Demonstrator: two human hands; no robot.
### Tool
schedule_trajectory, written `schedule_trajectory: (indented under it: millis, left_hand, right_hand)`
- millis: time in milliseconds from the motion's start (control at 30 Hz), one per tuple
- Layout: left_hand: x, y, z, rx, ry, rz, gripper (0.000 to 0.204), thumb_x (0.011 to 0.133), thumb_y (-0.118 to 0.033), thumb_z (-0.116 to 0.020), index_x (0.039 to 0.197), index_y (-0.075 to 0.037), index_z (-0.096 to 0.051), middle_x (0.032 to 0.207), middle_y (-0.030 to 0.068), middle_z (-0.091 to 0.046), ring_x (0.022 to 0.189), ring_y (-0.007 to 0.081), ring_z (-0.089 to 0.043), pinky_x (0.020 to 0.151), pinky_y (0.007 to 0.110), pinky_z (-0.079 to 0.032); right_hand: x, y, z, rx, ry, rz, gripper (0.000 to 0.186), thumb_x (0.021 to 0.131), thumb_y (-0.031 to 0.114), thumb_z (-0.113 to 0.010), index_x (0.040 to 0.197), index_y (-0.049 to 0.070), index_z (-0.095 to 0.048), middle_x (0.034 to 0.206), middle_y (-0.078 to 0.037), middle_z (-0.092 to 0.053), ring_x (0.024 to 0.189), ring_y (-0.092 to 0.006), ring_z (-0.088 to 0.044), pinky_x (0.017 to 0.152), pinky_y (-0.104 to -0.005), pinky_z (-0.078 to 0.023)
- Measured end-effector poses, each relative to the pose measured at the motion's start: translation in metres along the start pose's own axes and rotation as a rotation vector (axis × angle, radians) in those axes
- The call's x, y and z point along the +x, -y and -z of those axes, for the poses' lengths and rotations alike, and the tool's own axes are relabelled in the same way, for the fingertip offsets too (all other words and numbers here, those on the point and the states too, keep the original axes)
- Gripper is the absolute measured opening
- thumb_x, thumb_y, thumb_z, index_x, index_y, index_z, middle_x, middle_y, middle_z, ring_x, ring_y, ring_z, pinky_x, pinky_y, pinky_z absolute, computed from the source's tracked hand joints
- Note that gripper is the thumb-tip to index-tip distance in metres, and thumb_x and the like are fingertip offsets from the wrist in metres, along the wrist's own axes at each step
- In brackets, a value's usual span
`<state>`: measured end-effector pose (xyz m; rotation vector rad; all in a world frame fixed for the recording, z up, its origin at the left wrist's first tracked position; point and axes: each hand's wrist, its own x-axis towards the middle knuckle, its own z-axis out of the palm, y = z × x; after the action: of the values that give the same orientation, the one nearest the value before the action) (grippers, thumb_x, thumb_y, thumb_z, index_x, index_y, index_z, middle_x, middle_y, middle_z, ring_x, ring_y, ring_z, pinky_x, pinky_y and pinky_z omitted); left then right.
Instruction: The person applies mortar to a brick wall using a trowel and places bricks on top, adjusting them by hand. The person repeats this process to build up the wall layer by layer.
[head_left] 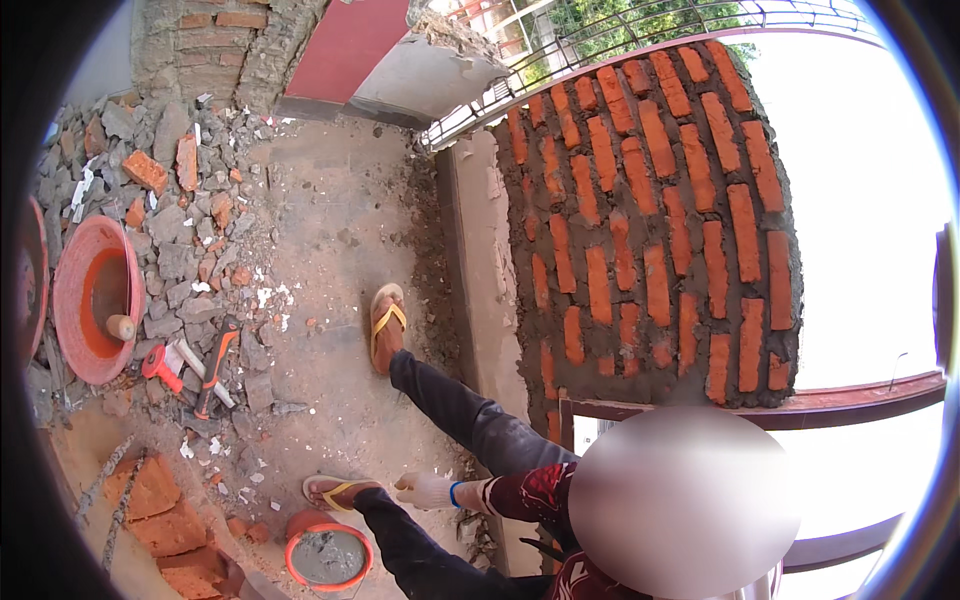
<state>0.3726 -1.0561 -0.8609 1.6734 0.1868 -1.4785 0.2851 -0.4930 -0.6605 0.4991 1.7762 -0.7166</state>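
Note:
Neither my left hand nor my right hand shows in the head view, where the scene lies sideways. Another person [450, 410] in dark trousers and yellow-strapped sandals stands at the lower middle. That person's hand [428, 491] wears a pale glove with a blue cuff; its fingers are too small to read. Close to one of the person's feet is an orange bucket [292, 560] with wet grey mortar [328, 557] in it. Fresh brickwork [625, 240], red bricks in grey mortar, fills the upper right.
Broken bricks and rubble [180, 250] cover the left side. Beside them lie a reddish basin [72, 335], a hammer with an orange and black handle [213, 375] and a red tool [160, 365]. Stacked bricks [165, 525] are at lower left. A metal railing [600, 45] runs along the top.

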Motion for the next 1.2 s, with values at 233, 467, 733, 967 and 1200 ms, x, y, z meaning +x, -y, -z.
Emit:
schedule_trajectory:
  millis: [233, 467, 733, 967, 1200]
  left_hand:
    - [-0.054, -0.027, -0.001, -0.073, 0.128, 0.029, 0.072, 0.080, -0.041, -0.086, 0.132, -0.002, -0.056, 0.120, 0.0165, -0.063, 0.105, 0.0358, -0.062, 0.094, 0.057, -0.055]
    - [-0.116, -0.046, 0.006, 0.309, 0.223, -0.330, 0.056, 0.092, -0.040, -0.071, 0.142, -0.018, -0.058, 0.140, 0.0051, -0.062, 0.125, 0.0264, -0.060, 0.102, 0.049, -0.052]
    - [-0.296, 0.035, 0.098, 0.688, 0.238, -0.245, 0.052, 0.093, -0.030, -0.074, 0.135, -0.006, -0.056, 0.129, 0.0118, -0.065, 0.115, 0.0301, -0.067, 0.087, 0.047, -0.060]
    - [-0.363, 0.126, 0.141, 0.890, 0.289, 0.036, 0.052, 0.095, -0.020, -0.070, 0.140, 0.000, -0.053, 0.127, 0.0115, -0.066, 0.108, 0.0237, -0.070, 0.086, 0.037, -0.060]
    - [-0.341, 0.183, 0.151, 0.949, 0.257, 0.044, 0.047, 0.091, -0.010, -0.075, 0.133, 0.003, -0.060, 0.124, 0.0102, -0.069, 0.108, 0.0204, -0.070, 0.088, 0.034, -0.059]
  right_hand:
    - [0.021, 0.013, -0.003, 0.289, 0.105, -0.034, 0.050, 0.099, 0.028, -0.065, 0.137, -0.004, -0.059, 0.100, -0.015, -0.073, 0.069, -0.0188, -0.068, 0.063, -0.0357, -0.055]
    - [0.044, 0.072, 0.000, -0.029, 0.222, 0.161, 0.055, 0.096, 0.031, -0.070, 0.138, -0.002, -0.056, 0.113, -0.017, -0.073, 0.093, -0.0259, -0.072, 0.077, -0.0380, -0.058]
    - [0.118, 0.219, 0.011, -0.676, -0.188, 0.787, 0.063, 0.089, 0.033, -0.071, 0.143, 0.006, -0.054, 0.137, -0.021, -0.061, 0.124, -0.0409, -0.059, 0.105, -0.0493, -0.047]
    - [0.233, 0.359, 0.063, -1.372, -0.544, 1.107, 0.060, 0.087, 0.027, -0.068, 0.141, 0.004, -0.056, 0.133, -0.021, -0.063, 0.130, -0.0385, -0.056, 0.112, -0.0594, -0.036]
    - [0.213, 0.307, 0.047, -0.863, 0.108, 0.684, 0.037, 0.081, 0.027, -0.067, 0.103, -0.002, -0.073, 0.100, -0.028, -0.074, 0.099, -0.0432, -0.073, 0.086, -0.0505, -0.057]
